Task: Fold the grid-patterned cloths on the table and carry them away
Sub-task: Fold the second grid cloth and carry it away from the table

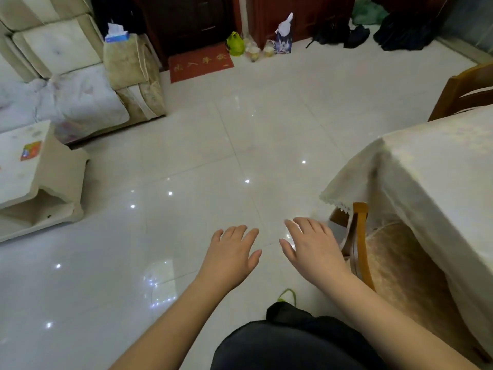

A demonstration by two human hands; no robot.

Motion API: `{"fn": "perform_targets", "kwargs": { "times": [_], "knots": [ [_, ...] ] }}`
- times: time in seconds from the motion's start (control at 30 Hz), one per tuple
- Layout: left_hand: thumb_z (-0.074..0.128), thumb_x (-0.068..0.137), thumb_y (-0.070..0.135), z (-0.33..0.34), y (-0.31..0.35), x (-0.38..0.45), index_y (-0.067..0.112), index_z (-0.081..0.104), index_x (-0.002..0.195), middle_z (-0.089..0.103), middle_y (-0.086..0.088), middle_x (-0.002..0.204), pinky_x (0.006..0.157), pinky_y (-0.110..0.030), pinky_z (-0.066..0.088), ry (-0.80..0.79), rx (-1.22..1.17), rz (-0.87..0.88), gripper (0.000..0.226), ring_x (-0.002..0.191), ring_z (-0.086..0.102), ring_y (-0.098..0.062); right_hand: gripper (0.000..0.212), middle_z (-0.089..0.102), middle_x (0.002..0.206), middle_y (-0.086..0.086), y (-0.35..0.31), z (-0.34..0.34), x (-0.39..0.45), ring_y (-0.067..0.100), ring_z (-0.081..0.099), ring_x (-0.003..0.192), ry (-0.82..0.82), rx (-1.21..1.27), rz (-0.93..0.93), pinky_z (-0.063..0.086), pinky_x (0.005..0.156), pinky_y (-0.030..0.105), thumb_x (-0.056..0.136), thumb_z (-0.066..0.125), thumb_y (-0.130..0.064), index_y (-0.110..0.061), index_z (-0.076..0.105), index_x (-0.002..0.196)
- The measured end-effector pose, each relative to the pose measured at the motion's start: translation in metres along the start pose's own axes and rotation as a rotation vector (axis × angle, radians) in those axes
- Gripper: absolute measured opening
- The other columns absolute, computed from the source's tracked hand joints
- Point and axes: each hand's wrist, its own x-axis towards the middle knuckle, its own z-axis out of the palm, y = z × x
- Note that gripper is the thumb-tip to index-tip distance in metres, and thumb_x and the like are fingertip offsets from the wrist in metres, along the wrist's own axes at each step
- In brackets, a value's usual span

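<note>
Both the left hand point(230, 252) and right hand point(313, 247) hover palm-down with fingers spread wide, holding nothing, above the tiled floor point(186, 156) just off the near corner of the table point(432, 166). No grid-patterned cloths show; they may lie farther along the table, out of view. Such cloth should prove light and limp, best pinched at two corners.

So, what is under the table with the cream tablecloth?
Under the table a wooden chair with a gold padded seat is pushed in. The tablecloth hangs over it, so its far part and the table legs are hidden.
</note>
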Motion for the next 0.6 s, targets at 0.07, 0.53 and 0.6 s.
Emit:
{"fn": "perform_targets", "kwargs": {
  "times": [0.07, 0.53, 0.6],
  "knots": [
    [0.029, 0.099, 0.051, -0.012, -0.006, 0.028, 0.029, 0.024, 0.150, 0.032, 0.002, 0.153, 0.115, -0.040, 0.021, 0.001, 0.006, 0.013, 0.055, 0.140, 0.030, -0.017, 0.050, 0.058, 0.131, 0.006, 0.006, -0.006, 0.023, 0.026, 0.052, 0.123, 0.037, -0.008, 0.010, 0.039, 0.104, 0.043, 0.095, 0.046, -0.046, -0.017, 0.052, 0.134],
    [0.024, 0.098, 0.054, -0.077, -0.022, 0.185, 0.030, 0.025, 0.150, 0.029, 0.001, 0.155, 0.117, -0.040, 0.017, 0.078, 0.004, 0.146, 0.057, 0.142, 0.027, -0.017, 0.059, 0.058, 0.133, 0.009, 0.051, -0.038, 0.149, 0.028, 0.055, 0.121, 0.068, 0.019, 0.107, 0.044, 0.102, 0.046, 0.092, 0.030, -0.050, -0.016, 0.054, 0.135],
    [0.013, 0.092, 0.059, -0.084, -0.026, 0.209, 0.029, 0.029, 0.148, 0.033, 0.001, 0.153, 0.116, -0.041, 0.019, 0.077, 0.015, 0.176, 0.066, 0.141, 0.030, -0.018, 0.058, 0.059, 0.131, 0.009, 0.058, -0.041, 0.170, 0.028, 0.056, 0.120, 0.083, 0.009, 0.129, 0.045, 0.102, 0.046, 0.092, 0.033, -0.049, -0.015, 0.053, 0.135]
  ]
}}
